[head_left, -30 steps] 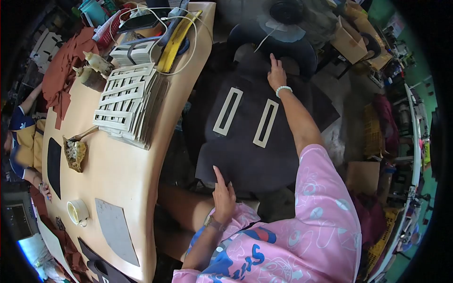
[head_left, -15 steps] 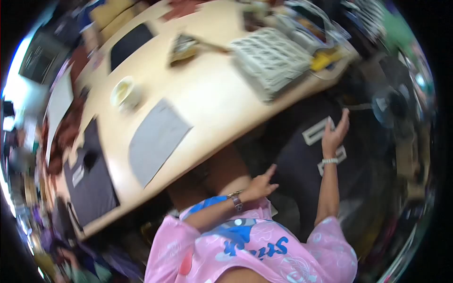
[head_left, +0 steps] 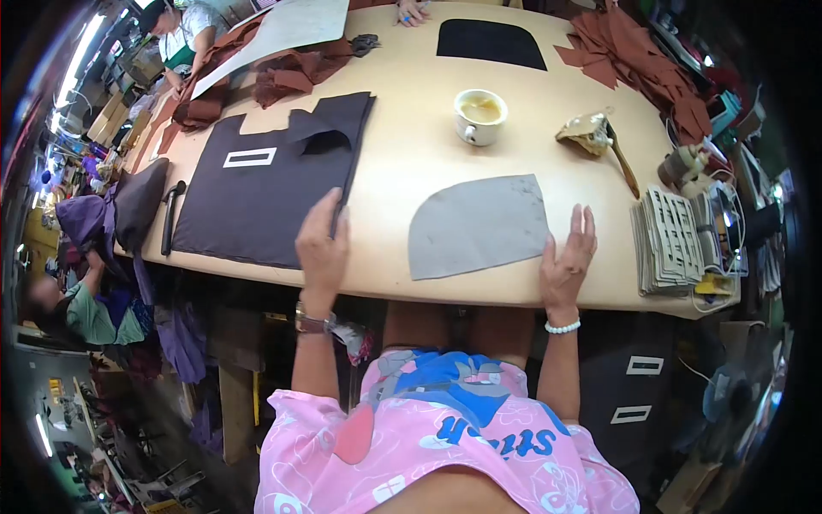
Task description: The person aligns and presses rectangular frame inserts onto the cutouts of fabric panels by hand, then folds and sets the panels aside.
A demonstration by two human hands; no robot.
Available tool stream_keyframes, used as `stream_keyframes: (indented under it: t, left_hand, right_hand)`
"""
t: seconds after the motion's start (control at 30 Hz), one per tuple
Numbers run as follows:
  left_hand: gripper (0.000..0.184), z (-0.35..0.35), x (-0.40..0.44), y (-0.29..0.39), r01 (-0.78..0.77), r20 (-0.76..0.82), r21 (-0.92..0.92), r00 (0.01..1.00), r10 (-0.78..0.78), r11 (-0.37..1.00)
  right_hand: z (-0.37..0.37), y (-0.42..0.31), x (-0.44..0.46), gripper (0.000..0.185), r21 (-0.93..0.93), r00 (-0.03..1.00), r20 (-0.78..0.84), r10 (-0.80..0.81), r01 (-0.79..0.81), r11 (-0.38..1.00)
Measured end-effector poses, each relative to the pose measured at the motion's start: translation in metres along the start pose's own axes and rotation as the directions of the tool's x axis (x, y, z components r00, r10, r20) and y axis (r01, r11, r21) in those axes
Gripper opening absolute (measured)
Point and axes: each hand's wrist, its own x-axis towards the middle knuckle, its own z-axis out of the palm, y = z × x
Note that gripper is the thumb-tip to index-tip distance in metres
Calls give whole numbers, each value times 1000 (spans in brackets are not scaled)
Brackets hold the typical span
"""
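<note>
My left hand (head_left: pixel 324 253) is open over the right edge of a stack of dark fabric panels (head_left: pixel 257 193). A white rectangular frame patch (head_left: pixel 249 158) lies on the top panel, whose upper right corner is folded over. Fingers apart and holding nothing, my right hand (head_left: pixel 567 264) is at the right edge of a grey curved flat piece (head_left: pixel 479 227). I cannot tell whether its thumb touches that piece. Beyond the grey piece stand a white cup (head_left: pixel 479 128) with yellowish contents and a brush (head_left: pixel 623 161) beside a crumpled, stained wad (head_left: pixel 586 134).
Stacked pale slotted pieces (head_left: pixel 672 244) sit at the table's right end. A black curved piece (head_left: pixel 491 43) and rust-coloured fabric (head_left: pixel 634 60) lie at the back. A dark tool (head_left: pixel 173 214) lies at left. Co-workers are at the far left. Dark panels (head_left: pixel 629 390) hang low right.
My view has swung left and levelled toward the table. Both hands moved from beside and below the table's edge to over its front; the dark panels with white patches are now low right.
</note>
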Motion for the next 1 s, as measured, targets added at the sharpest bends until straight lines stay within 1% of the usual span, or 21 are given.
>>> stream_keyframes:
  t: [0.07, 0.13, 0.17, 0.27, 0.3, 0.4, 0.47, 0.5, 0.57, 0.63, 0.67, 0.7, 0.77, 0.8, 0.83, 0.87, 0.93, 0.97, 1.0]
  left_hand:
    - [37, -9, 6, -47, -1, 38, 172, 999, -5, 985]
    - [40, -5, 0, -85, -13, 159, 349, 986, -46, 937]
    - [42, -2, -5, -100, -28, 218, 432, 973, -74, 901]
    - [41, 0, -10, -109, 21, 293, 381, 945, -143, 924]
    - [36, -1, -9, -102, 42, 286, 369, 945, -156, 928]
    - [34, -4, -5, -97, 13, 292, 376, 947, -132, 927]
    - [31, -7, -1, -96, 46, 266, 346, 953, -144, 937]
    - [30, -7, 3, -92, 57, 256, 326, 956, -146, 944]
    - [28, -10, 9, -81, 45, 211, 231, 973, -95, 972]
    - [27, -12, 17, -56, 4, 186, 149, 982, -32, 989]
    - [27, -9, 17, -41, -38, 234, 125, 972, 8, 991]
    - [26, -4, 15, -26, -79, 282, 97, 958, 49, 992]
    - [26, 13, 5, 1, -153, 350, 17, 926, 137, 988]
    - [26, 22, -2, 15, -185, 370, -34, 911, 184, 982]
    - [23, 28, -8, 31, -186, 386, -82, 900, 203, 979]
    - [22, 36, -16, 43, -222, 422, -114, 872, 249, 968]
    - [21, 49, -30, 68, -194, 467, -208, 841, 272, 959]
    - [21, 57, -36, 78, -230, 451, -234, 835, 315, 945]
    - [21, 65, -44, 86, -263, 434, -259, 828, 355, 930]
  right_hand:
    - [2, 3, -1, 59, 16, 999, -1, 48, -48, 999]
    - [4, 6, -3, 56, 19, 994, 18, 106, -106, 994]
    - [4, 4, -3, 53, 0, 994, 11, 107, -107, 994]
    - [5, 3, -1, 52, -9, 991, 68, 116, -116, 993]
    - [4, 2, -1, 53, -17, 990, 74, 120, -119, 993]
    - [6, -2, 2, 52, -13, 989, 78, 123, -122, 992]
    - [6, 1, 1, 52, -1, 991, 58, 121, -121, 993]
    - [6, 1, 1, 52, -10, 995, 34, 90, -89, 996]
    - [4, -2, 3, 53, -36, 1000, -9, 28, -28, 999]
    - [7, -17, 6, 55, 197, 997, 70, 41, -54, 979]
    - [10, -29, 8, 57, 310, 993, 111, 44, -77, 948]
    - [13, -46, 14, 63, 385, 979, 196, 46, -120, 915]
    - [14, -84, 32, 75, 454, 920, 386, 69, -254, 854]
    - [16, -98, 40, 81, 445, 868, 487, 95, -340, 828]
    - [25, -101, 45, 81, 446, 857, 509, 82, -344, 826]
    - [33, -100, 48, 81, 445, 846, 529, 71, -347, 826]
    - [42, -91, 52, 78, 399, 850, 520, 85, -330, 856]
    - [44, -83, 54, 77, 376, 852, 516, 89, -319, 870]
    - [47, -71, 56, 77, 348, 879, 464, 109, -294, 890]
